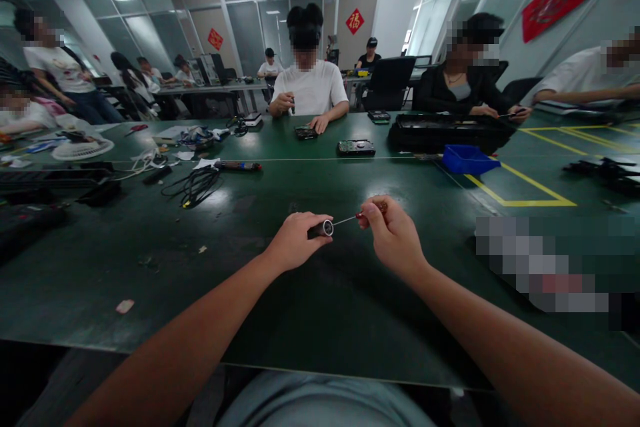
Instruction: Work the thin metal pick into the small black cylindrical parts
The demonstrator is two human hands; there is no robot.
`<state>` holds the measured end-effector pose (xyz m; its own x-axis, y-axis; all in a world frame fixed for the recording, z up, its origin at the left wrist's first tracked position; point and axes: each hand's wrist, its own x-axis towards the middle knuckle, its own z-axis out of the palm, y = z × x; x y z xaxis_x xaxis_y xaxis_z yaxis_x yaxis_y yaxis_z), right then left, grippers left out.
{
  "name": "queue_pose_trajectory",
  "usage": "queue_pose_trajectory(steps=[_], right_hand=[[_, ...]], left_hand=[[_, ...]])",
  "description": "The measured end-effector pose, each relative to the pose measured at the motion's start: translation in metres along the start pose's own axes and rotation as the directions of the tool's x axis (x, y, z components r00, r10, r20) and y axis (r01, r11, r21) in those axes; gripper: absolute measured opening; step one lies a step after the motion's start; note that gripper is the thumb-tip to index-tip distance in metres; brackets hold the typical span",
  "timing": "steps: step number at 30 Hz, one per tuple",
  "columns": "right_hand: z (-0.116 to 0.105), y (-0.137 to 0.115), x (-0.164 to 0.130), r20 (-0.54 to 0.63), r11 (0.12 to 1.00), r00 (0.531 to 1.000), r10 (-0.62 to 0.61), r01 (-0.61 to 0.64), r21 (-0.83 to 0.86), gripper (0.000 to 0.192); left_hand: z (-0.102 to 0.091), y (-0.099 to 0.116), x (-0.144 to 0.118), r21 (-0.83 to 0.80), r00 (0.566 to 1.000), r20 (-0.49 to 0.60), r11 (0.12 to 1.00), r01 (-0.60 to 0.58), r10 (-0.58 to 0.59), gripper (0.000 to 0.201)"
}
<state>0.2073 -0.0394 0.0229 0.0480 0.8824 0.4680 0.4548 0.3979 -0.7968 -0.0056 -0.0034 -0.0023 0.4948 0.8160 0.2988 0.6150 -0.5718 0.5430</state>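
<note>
My left hand (293, 240) is closed around a short dark cylinder (316, 231) whose silver-rimmed end faces right. Inside that rim some detail shows, too small to make out. Between the fingers of my right hand (397, 237) is a screwdriver (346, 219) with a thin metal shaft and a reddish handle. Its shaft points left, and the tip meets the rimmed end of the cylinder; whether it goes inside I cannot tell. Both hands are held above the green table (320, 320), near its front edge.
Black cables (197, 183) and a soldering-iron-like tool (237, 165) lie at left. Ahead are a hard drive (356, 147) and a blue tray (467, 159). A pixelated object (535, 267) sits at right. A co-worker (310, 90) across the table handles a dark device.
</note>
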Motion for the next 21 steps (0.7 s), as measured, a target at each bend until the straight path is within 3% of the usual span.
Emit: queue_pose_trajectory(steps=[13,21], right_hand=[[-0.0026,-0.0052,-0.0012,0.079,0.974,0.989,-0.127,0.139,-0.180,0.018],[-0.0034,-0.0043,0.0002,0.106,0.960,0.986,-0.130,0.152,-0.235,0.019]], left_hand=[[0.0003,-0.0003,0.0007,0.015,0.999,0.022,1.000,0.027,-0.027,0.043],[0.0008,-0.0031,0.0000,-0.010,0.998,0.012,0.998,0.055,-0.055,0.041]])
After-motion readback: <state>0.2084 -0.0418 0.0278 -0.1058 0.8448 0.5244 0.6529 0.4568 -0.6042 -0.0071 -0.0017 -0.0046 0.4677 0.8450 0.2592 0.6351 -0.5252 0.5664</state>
